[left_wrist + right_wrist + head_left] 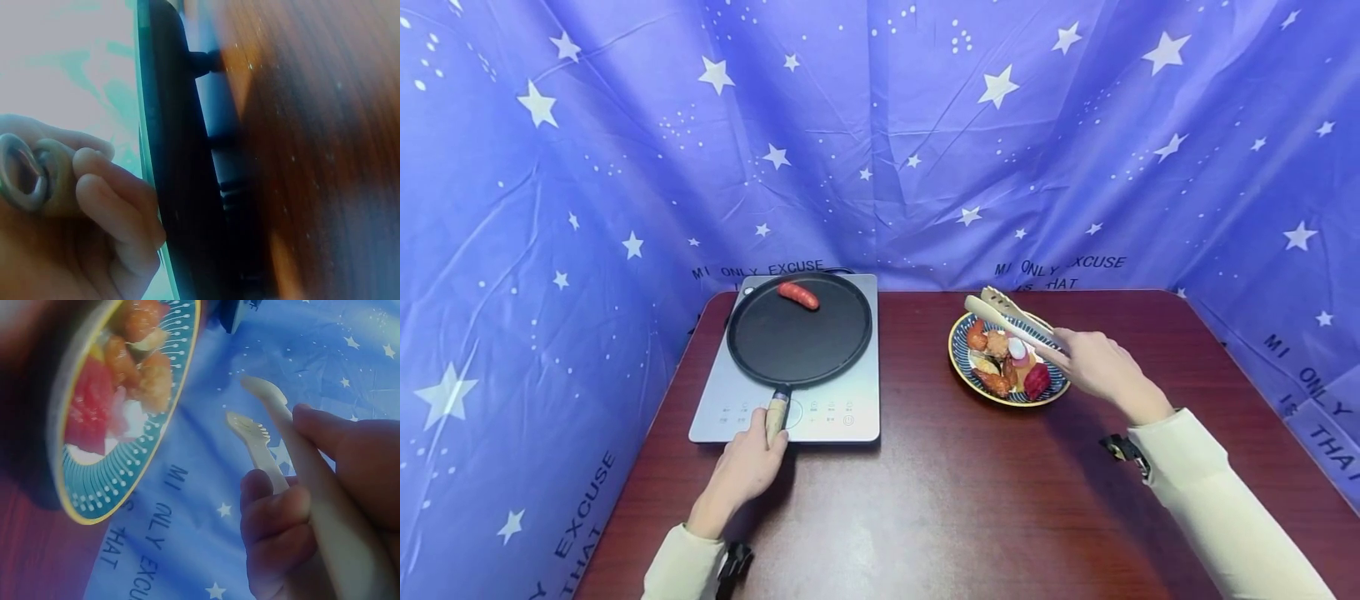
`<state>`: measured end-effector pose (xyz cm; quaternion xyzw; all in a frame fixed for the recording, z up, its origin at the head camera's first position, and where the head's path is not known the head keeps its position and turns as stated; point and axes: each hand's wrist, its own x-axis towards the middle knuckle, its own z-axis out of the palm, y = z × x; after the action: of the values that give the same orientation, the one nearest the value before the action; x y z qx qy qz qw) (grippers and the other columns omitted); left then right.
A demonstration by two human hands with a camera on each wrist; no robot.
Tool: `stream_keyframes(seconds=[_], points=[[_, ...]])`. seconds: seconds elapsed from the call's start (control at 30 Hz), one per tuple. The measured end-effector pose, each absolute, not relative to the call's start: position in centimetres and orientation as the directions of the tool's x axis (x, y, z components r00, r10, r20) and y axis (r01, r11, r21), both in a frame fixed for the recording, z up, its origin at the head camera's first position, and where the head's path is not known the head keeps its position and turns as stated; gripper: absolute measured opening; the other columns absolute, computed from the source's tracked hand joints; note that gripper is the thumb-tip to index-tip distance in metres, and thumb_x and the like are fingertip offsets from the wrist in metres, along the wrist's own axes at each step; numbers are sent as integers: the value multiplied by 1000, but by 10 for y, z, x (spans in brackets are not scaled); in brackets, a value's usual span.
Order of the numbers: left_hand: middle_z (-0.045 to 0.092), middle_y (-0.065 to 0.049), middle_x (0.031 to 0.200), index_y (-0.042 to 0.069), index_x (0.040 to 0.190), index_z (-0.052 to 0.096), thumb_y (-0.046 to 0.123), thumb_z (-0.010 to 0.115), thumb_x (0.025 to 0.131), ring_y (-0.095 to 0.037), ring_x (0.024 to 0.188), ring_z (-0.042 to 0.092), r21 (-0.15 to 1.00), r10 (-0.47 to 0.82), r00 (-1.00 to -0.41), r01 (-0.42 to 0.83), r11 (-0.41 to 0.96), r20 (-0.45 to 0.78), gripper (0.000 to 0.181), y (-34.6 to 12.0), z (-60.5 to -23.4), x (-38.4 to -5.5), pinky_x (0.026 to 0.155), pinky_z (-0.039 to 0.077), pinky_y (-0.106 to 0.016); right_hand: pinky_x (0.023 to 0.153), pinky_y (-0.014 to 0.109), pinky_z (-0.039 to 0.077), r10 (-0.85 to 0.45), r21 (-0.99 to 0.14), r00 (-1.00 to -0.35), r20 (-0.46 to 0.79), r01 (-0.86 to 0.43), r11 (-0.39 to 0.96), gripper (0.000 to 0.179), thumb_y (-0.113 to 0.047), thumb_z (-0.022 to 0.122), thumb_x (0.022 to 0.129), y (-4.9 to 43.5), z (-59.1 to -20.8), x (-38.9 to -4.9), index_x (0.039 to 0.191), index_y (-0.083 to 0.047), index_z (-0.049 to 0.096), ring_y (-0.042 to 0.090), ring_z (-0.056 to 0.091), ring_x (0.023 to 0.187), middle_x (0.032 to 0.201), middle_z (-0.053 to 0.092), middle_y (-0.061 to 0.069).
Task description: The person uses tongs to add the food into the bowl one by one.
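Observation:
A round black frying pan (797, 342) sits on a silver induction cooker (715, 417), with one red sausage (798, 295) near its far rim. My left hand (750, 462) grips the pan's handle (778, 412); the left wrist view shows the fingers curled round its ringed end. My right hand (1105, 371) holds beige tongs (306, 469), their tips slightly apart with nothing between them. The tongs hang over a patterned plate (958, 367) of food. On the plate are fried pieces (997, 343), a dark red piece (1037, 381) and a white-and-pink piece (1017, 348).
The dark red-brown table (910, 500) has a blue star-patterned curtain (880, 150) round its back and sides. Bare tabletop lies between the cooker and the plate. Dark devices are strapped at both wrists.

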<state>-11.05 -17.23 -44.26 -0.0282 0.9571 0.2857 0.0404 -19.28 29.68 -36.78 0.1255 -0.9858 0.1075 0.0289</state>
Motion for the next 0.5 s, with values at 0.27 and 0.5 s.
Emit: stream_keyframes(seconds=[0.27,0.5], points=[[48,-9,63,0,113,42,26,51,91,-23,55,48,544,-28,-996,-72,836,-88,34,-172,-443,-110,48,37,-37,46,47,38,-216,-160,-975,58,-222,962,46,-51,47,94,304,-383,-174,89,-6,58,27,51,54,62,50,5],[47,-8,63,0,113,42,26,51,91,-23,54,47,545,-30,-996,-71,835,-85,35,-172,-443,-110,48,37,-37,46,50,40,-209,-101,-976,57,-214,972,45,-50,50,93,306,-389,-165,93,-6,59,32,54,53,65,54,7]])
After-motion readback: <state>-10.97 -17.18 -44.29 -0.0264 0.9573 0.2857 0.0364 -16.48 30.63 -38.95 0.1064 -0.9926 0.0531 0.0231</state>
